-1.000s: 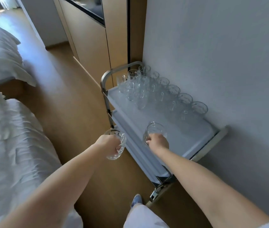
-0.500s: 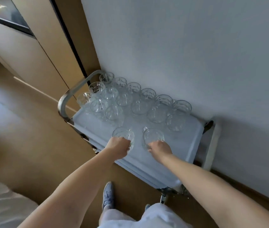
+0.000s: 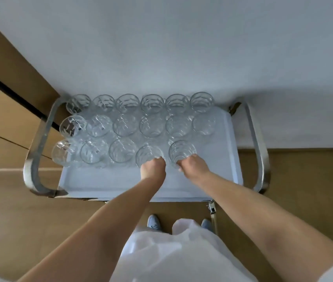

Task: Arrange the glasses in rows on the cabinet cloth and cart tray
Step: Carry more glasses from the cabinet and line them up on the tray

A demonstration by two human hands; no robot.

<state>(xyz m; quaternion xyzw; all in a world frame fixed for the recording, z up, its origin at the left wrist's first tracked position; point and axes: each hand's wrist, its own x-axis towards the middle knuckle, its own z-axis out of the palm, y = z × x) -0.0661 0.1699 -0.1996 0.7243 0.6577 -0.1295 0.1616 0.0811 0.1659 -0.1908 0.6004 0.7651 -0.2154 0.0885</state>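
Three rows of clear cut-glass tumblers (image 3: 126,125) stand on the pale blue plastic cart tray (image 3: 121,184), the rows running along its length, parallel to the grey wall (image 3: 161,47) behind it. Each tumbler is upright, mouth up, long axis vertical. The left hand (image 3: 153,167) curls around the fourth front-row tumbler (image 3: 148,156). The right hand (image 3: 192,165) clasps the fifth front-row tumbler (image 3: 182,151). Curved steel handles (image 3: 37,151) flank the tray.

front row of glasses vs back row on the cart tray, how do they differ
The back row holds six glasses; the front row holds five, leaving bare tray at its right end. The back row stands by the wall, untouched; the front row's fourth glass is gripped by the left hand, its fifth glass by the right hand. Both are clear upright glasses.
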